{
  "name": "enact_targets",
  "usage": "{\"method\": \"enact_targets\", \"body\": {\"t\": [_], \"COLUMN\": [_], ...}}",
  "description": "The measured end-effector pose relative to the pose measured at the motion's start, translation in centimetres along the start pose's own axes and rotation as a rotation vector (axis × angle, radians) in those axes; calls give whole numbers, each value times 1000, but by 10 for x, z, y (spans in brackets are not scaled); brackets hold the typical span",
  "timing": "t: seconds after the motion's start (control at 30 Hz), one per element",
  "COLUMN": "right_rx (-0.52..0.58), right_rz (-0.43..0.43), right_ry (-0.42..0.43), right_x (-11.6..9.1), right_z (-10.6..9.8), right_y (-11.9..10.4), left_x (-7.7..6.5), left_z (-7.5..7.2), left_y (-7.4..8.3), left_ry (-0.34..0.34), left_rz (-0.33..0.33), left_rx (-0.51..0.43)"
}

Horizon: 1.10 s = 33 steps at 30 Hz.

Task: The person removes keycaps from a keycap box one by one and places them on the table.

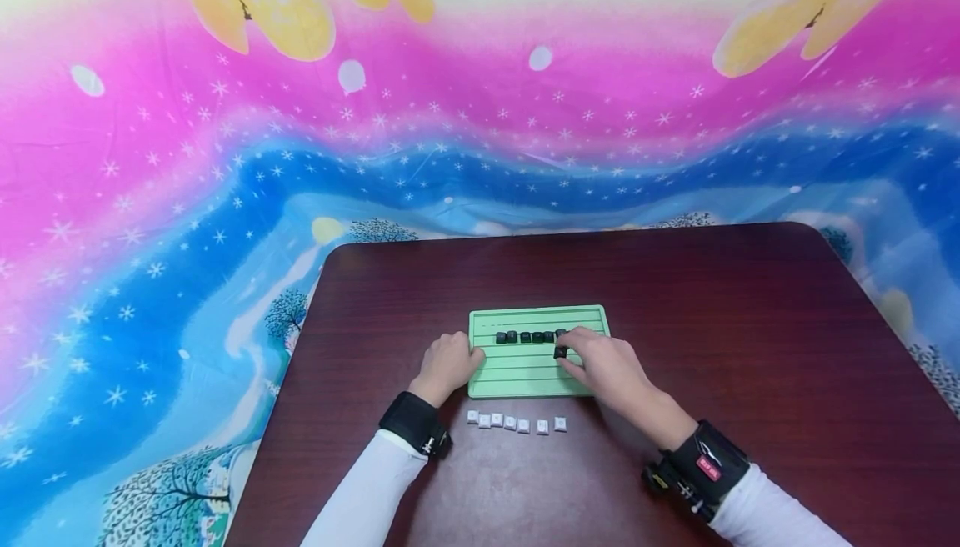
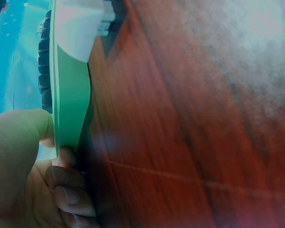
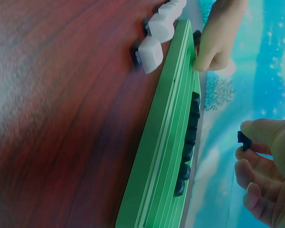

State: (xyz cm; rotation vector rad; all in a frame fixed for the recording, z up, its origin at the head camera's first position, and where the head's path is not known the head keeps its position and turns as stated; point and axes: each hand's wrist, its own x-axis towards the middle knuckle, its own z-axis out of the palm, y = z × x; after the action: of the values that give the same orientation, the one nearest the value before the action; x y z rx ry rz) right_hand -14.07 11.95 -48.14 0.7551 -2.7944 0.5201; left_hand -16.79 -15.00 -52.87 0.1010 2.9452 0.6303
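Note:
A green ridged tray (image 1: 517, 376) lies on the table, with a row of black keycaps (image 1: 527, 337) along one of its slots. My left hand (image 1: 446, 363) grips the tray's left edge, thumb on top and fingers against the side and underside in the left wrist view. Between thumb and index finger, my right hand (image 1: 611, 368) pinches a single black keycap (image 3: 244, 140), held above the tray near the row's right end. The right hand's other fingers are loosely bent. In the head view that hand partly covers the tray's right side.
Several white keycaps (image 1: 510, 423) lie in an uneven line on the dark wooden table (image 1: 712, 305), just in front of the tray. Behind the table hangs a colourful printed cloth (image 1: 480, 113). Each wrist wears a black strap with a camera.

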Motion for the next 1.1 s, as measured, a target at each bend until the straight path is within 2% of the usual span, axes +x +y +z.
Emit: {"method": "enact_targets", "body": {"t": [0.43,1.1], "right_rx": [-22,25], "right_rz": [-109,-197], "right_ry": [25,-35], "right_x": [-9,-13], "right_z": [6,19], "right_y": [-19,-56], "left_x": [0,2], "left_z": [0,2], "left_y": [-1,-1], "left_ry": [-6,-2], "left_rz": [12,-5], "left_rx": [-12,7]}}
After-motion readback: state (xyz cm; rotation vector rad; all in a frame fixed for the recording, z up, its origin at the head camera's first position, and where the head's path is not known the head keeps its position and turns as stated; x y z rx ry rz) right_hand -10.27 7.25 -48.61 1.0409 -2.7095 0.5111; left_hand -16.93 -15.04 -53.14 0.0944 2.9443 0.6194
